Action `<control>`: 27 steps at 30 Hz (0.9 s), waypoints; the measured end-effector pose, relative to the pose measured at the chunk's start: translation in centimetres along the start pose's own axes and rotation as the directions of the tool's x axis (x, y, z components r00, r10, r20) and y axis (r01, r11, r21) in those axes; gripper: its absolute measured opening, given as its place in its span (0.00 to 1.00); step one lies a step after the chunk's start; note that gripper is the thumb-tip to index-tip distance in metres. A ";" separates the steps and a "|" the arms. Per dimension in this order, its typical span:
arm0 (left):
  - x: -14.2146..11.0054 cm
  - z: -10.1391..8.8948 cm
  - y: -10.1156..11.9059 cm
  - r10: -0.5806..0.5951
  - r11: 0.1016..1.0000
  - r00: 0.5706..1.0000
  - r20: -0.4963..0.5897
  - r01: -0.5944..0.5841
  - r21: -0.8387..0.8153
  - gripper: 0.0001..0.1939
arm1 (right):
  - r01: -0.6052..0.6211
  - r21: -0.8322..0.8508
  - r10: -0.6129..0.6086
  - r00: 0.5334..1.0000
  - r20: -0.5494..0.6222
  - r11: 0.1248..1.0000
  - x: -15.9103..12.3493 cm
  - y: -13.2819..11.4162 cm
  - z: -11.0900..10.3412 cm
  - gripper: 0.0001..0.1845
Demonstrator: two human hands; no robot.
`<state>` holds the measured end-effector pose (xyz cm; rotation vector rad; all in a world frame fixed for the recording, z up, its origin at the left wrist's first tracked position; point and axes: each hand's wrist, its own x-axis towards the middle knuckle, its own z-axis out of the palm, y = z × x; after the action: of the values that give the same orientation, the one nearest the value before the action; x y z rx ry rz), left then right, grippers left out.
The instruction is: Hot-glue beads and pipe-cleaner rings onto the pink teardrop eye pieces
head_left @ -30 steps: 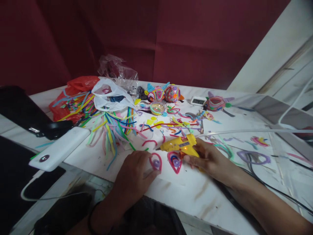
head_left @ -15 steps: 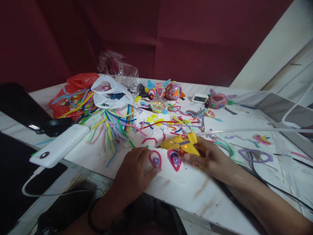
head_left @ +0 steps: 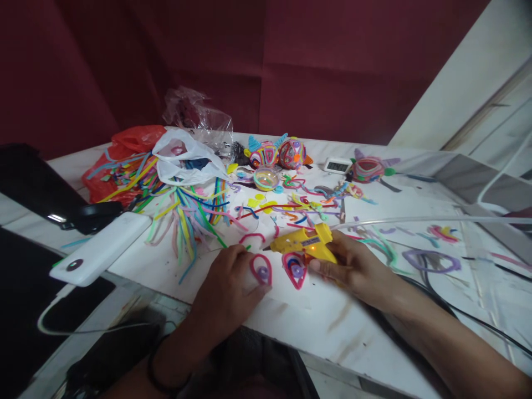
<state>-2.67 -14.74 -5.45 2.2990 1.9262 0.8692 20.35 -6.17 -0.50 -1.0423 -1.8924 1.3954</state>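
Note:
My right hand [head_left: 347,265] is wrapped round a yellow glue gun [head_left: 303,244], its orange light lit and its nozzle pointing left above the paper. Below the gun lies a pink pipe-cleaner teardrop [head_left: 296,285] with blue and red inside and a purple curl. Beside it is a second pink teardrop [head_left: 271,267] holding a purple curl [head_left: 262,272]. My left hand [head_left: 228,288] rests at this one's left side, thumb at its lower tip and fingers apart from the thumb. A small green bit [head_left: 248,247] shows by the fingertips; whether they touch it, I cannot tell.
Pipe cleaners [head_left: 178,216] spill from a red bag [head_left: 100,177] at left, near a white power bank [head_left: 102,249]. Colourful wrapped figures [head_left: 264,154], a clear bowl [head_left: 266,178] and a digital timer [head_left: 337,165] stand behind. A pale cable [head_left: 415,221] runs right from the gun.
The left fingers have drawn back from the left teardrop, showing more of its outline and the green bit. The glue gun stays almost still; the whole view has shifted slightly.

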 end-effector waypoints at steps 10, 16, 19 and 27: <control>-0.1 0.1 0.0 -0.008 1.000 1.000 -0.022 0.008 0.005 0.21 | -0.001 -0.013 0.001 1.000 0.009 1.000 -0.1 -0.2 0.1 0.19; 0.2 0.0 0.1 0.006 1.000 1.000 -0.017 -0.005 0.023 0.21 | -0.014 -0.020 0.014 1.000 0.010 1.000 0.0 -0.2 0.3 0.19; 0.5 -0.1 0.3 0.010 1.000 1.000 -0.015 -0.010 0.026 0.21 | -0.018 -0.020 0.018 1.000 0.011 1.000 0.1 0.0 0.3 0.21; 1.3 -0.2 0.2 -0.023 0.999 1.000 0.007 0.023 -0.023 0.19 | -0.039 -0.042 0.040 0.999 0.014 0.998 0.7 0.5 0.2 0.23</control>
<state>-2.42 -13.71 -4.70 2.2595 1.9252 0.8765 20.00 -5.60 -1.06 -1.0975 -1.9288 1.3956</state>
